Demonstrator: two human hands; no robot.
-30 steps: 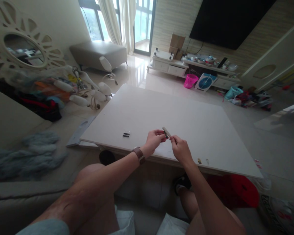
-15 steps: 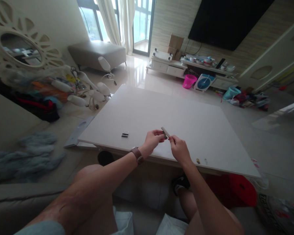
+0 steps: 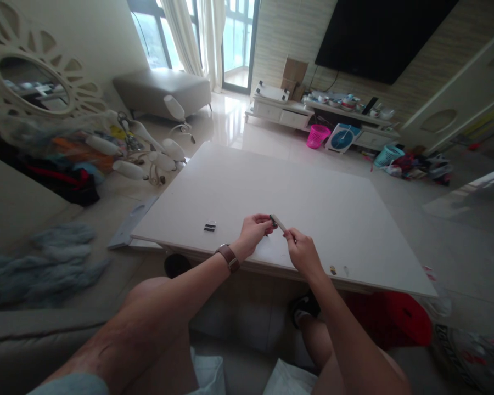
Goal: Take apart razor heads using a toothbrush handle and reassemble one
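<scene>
Over the near edge of a large white table (image 3: 271,186), both my hands pinch one small flat grey strip (image 3: 278,222). My left hand (image 3: 253,233), with a brown watch strap on its wrist, holds the strip's far end between thumb and fingertips. My right hand (image 3: 302,252) grips its near end, fingers closed. A small dark two-part piece (image 3: 209,226) lies on the table to the left of my left hand. Two tiny bits (image 3: 339,270) lie near the table's front edge, to the right of my right hand.
My bare knees fill the foreground. A red stool (image 3: 399,315) sits under the table at right. Left of the table lie a lamp fixture with white shades (image 3: 148,153), a round white mirror (image 3: 33,88) and grey fabric (image 3: 45,263). A TV cabinet (image 3: 313,112) stands at the back.
My left hand has shifted slightly along the strip, whose far end now sits at its fingertips. The right hand stays almost still.
</scene>
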